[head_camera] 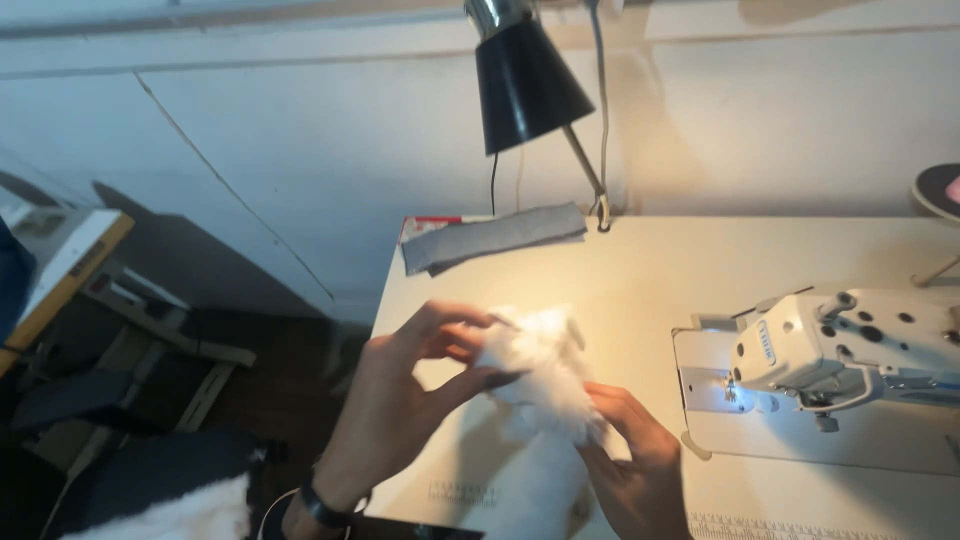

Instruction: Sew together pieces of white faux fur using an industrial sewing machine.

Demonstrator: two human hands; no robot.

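I hold a white fur piece (540, 375) up above the near edge of the worktop (660, 270), at about 6 o'clock in my view, a little to the left of the sewing machine (850, 350). My left hand (400, 400) pinches its upper left edge: the thumb and fingers press together on the fur, and the wrist is bent so the pile faces me. My right hand (635, 460) comes from 5 o'clock and grips the lower right side, fingers closed on the fabric from below. I think both hands pull it a little apart so I can see the edge or seam between them.

The lamp (525, 75) hangs at 12 o'clock and its shade points down toward the fur, which is why the fur looks so bright. The machine sits at 3 o'clock with its own small light on at the needle, near enough to reach.

A folded grey cloth (495, 238) lies at the far left corner of the worktop, at 11 o'clock, well apart from my hands, probably put aside there. More white fur (170, 515) shows at 8 o'clock, low beside the worktop.
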